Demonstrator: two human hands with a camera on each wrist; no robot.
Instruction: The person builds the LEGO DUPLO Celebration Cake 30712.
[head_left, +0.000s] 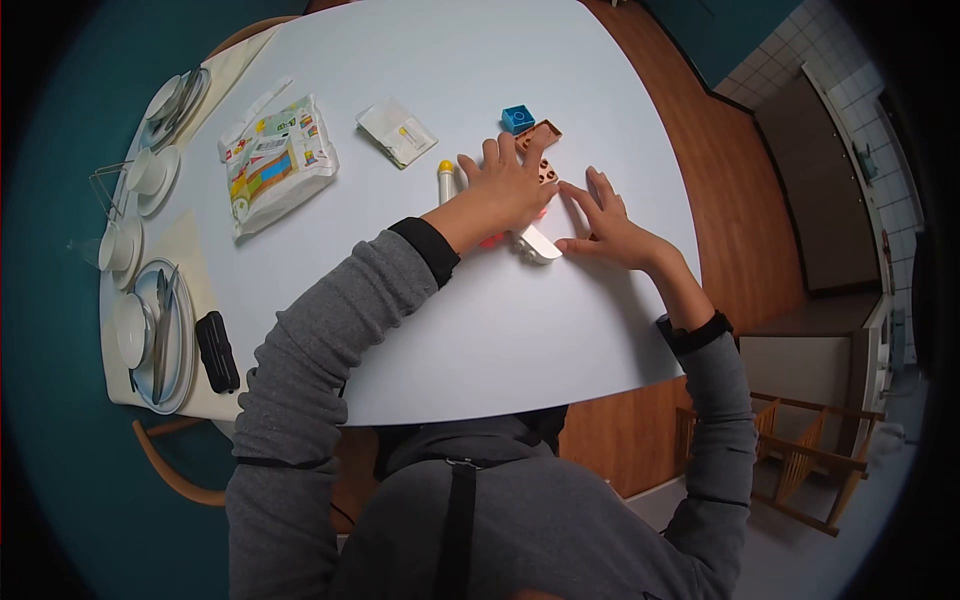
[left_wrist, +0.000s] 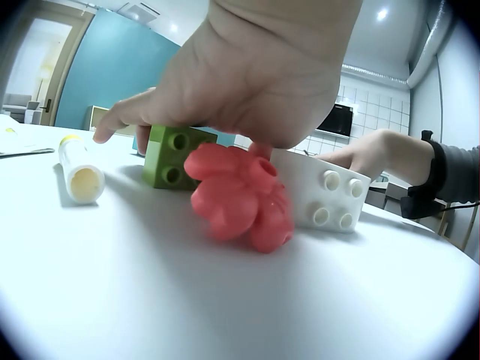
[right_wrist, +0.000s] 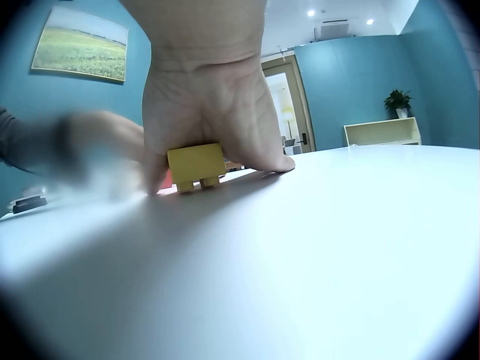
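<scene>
In the head view my left hand (head_left: pixel 500 195) lies spread over a group of blocks, its fingers reaching the brown pieces (head_left: pixel 548 172). Beside those is a blue block (head_left: pixel 517 119). A white block (head_left: pixel 540 246) lies just below that hand. The left wrist view shows a red flower piece (left_wrist: pixel 241 196), a green block (left_wrist: pixel 169 159) and a white studded block (left_wrist: pixel 326 191) under or beside my left hand (left_wrist: pixel 255 82). My right hand (right_wrist: pixel 210 112) arches over a yellow block (right_wrist: pixel 196 165) lying studs down; whether it touches the block I cannot tell.
A white-and-yellow tube (head_left: pixel 446 185) lies left of my left hand. Farther left are a paper leaflet (head_left: pixel 397 132) and a printed plastic bag (head_left: pixel 278 165). Plates, cups and cutlery line the table's left side, with a black case (head_left: pixel 217 352) near them.
</scene>
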